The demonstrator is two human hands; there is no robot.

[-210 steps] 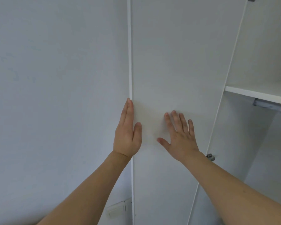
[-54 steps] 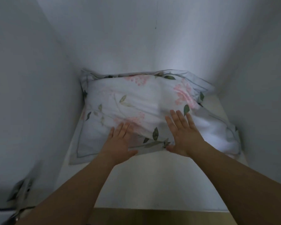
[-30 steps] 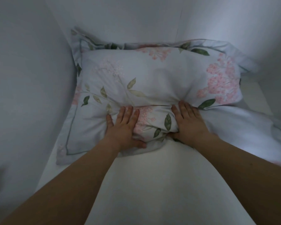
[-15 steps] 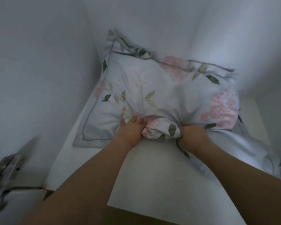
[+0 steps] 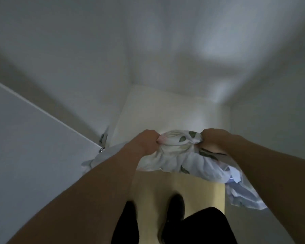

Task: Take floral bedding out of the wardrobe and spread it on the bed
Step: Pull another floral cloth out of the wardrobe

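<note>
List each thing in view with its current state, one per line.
floral bedding: bunched, lifted at the wardrobe's front edge, one end trailing down on the right.
left hand: grips the bedding.
right hand: grips the bedding.
wardrobe shelf: bare where visible.
wardrobe door: open.
</note>
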